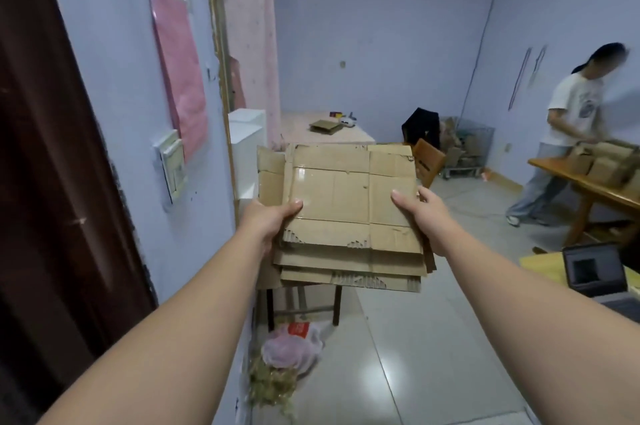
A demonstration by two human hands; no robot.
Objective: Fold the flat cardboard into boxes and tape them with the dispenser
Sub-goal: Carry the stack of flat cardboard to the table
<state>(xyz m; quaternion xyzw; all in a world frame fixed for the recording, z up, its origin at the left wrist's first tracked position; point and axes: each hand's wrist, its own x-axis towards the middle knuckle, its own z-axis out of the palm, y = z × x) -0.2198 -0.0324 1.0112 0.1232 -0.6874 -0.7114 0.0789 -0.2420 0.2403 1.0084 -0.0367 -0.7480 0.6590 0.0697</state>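
The left hand [272, 218] grips the left edge of a stack of flattened cardboard boxes [346, 203], thumb pressed on top and fingers hidden beneath. The right hand [427, 216] clasps the right edge the same way, thumb on the top sheet. The stack is held in the air at chest level, roughly flat and tilted a little toward the camera. It is several sheets thick, and the lower ones stick out at the near and left sides. The top sheet is brown and creased into panels, with a strip of glossy tape on its left part and torn corrugated edges along its near side.

On the floor below lies a translucent plastic bag [294, 343], bulging; its contents cannot be made out. Far back, a wire cart [479, 139] holds jumbled cardboard. At the right, a person [571, 113] bends over cardboard boxes [602, 161] on a wooden table [588, 187]. Nearer, an open black case [592, 268] shows a dark recess.
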